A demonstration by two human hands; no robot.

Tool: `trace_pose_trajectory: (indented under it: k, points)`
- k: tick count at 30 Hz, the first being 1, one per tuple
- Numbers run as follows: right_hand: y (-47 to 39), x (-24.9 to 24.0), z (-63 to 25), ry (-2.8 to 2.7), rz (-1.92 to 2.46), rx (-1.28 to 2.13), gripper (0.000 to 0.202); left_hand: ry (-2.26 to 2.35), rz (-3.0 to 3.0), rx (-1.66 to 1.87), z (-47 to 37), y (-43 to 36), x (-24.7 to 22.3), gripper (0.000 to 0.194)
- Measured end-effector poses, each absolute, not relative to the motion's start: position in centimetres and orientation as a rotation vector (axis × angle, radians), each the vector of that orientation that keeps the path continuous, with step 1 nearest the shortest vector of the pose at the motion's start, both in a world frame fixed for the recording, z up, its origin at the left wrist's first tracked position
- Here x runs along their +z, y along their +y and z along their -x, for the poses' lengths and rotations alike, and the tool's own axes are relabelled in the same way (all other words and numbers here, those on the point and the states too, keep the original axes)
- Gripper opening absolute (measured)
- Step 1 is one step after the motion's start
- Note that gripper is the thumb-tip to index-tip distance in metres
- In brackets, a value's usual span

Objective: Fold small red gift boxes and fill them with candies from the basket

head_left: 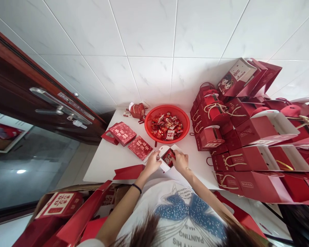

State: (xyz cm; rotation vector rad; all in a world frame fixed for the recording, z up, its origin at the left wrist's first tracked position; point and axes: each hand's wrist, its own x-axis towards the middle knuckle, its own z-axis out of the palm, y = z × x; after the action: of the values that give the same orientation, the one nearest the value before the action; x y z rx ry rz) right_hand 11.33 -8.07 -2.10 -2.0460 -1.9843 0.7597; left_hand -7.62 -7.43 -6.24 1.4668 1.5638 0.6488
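Steadying one small open box [165,166] with white inner walls, two hands meet above the tabletop [100,168], close to its near edge. The left hand [153,163] has its fingers and thumb clamped on the box's left side. The right hand [180,161] is at the opposite side, fingertips at the opening; whether they pinch the wall or the red contents, I cannot tell. Those contents are partly covered by the fingers and cannot be counted.

Just beyond the box sits one red basket [186,128], holding wrapped sweets [167,125] too many and too overlapped to number. To the left lie two red patterned packets [123,132] with pale characters; a third red box [109,136] is partly covered by one of them. One red container [137,110] with a white top stands near the wall, its details hard to make out.

On the right, red gift boxes [249,159] are stacked so tightly that no sure count is possible, and the picture's edge cuts some off. At lower left, more red boxes [61,206] are partly hidden by the left arm.
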Motion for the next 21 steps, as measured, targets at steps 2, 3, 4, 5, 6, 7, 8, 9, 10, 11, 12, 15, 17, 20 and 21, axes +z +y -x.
trace_pose_trajectory:
  k: [2, 3, 4, 5, 6, 7, 8, 9, 10, 11, 12, 15, 17, 20, 21]
  points:
    - [-8.4, -2.5, -11.4, -1.983, 2.035, 0.747, 0.026, 1.554, -1.480, 0.652, 7.7, -7.5, -6.1, 0.060]
    - [-8.5, -2.6, -11.6, -1.979, 2.017, 0.754, 0.028, 1.551, -1.482, 0.655, 7.7, -7.5, -6.1, 0.060]
    - [-8.7, -2.7, -11.8, -1.977, 1.993, 0.763, 0.028, 1.549, -1.482, 0.658, 7.7, -7.5, -6.0, 0.060]
    - [-8.8, -2.7, -12.0, -1.975, 1.965, 0.770, 0.027, 1.547, -1.481, 0.661, 7.7, -7.5, -6.0, 0.060]
    - [-9.0, -2.8, -12.2, -1.969, 1.936, 0.770, 0.025, 1.543, -1.482, 0.668, 7.7, -7.5, -6.0, 0.059]
    - [-9.2, -2.8, -12.5, -1.955, 1.910, 0.763, 0.024, 1.536, -1.486, 0.680, 7.6, -7.5, -6.0, 0.059]
    - [-9.4, -2.9, -12.8, -1.931, 1.889, 0.750, 0.023, 1.524, -1.494, 0.695, 7.6, -7.5, -6.0, 0.059]
    - [-9.7, -3.0, -13.1, -1.900, 1.870, 0.734, 0.022, 1.510, -1.505, 0.710, 7.6, -7.5, -6.0, 0.058]
    - [-10.0, -3.1, -13.5, -1.864, 1.851, 0.716, 0.022, 1.496, -1.521, 0.728, 7.6, -7.6, -5.9, 0.058]
    - [-10.3, -3.3, -13.8, -1.828, 1.826, 0.700, 0.021, 1.485, -1.540, 0.744, 7.5, -7.6, -5.8, 0.057]
    - [-10.7, -3.5, -14.2, -1.798, 1.793, 0.685, 0.020, 1.478, -1.563, 0.755, 7.5, -7.6, -5.6, 0.056]
    - [-11.6, -4.0, -15.2, -1.731, 1.695, 0.654, 0.022, 1.465, -1.642, 0.750, 7.3, -7.7, -5.0, 0.052]
    - [-11.8, -4.3, -15.5, -1.683, 1.673, 0.649, 0.025, 1.456, -1.683, 0.725, 7.2, -7.8, -4.5, 0.049]
    - [-11.4, -4.4, -15.2, -1.599, 1.677, 0.642, 0.030, 1.448, -1.686, 0.706, 7.0, -7.8, -4.1, 0.043]
    - [-11.1, -4.4, -15.0, -1.576, 1.679, 0.646, 0.032, 1.443, -1.669, 0.709, 6.9, -7.8, -4.0, 0.041]
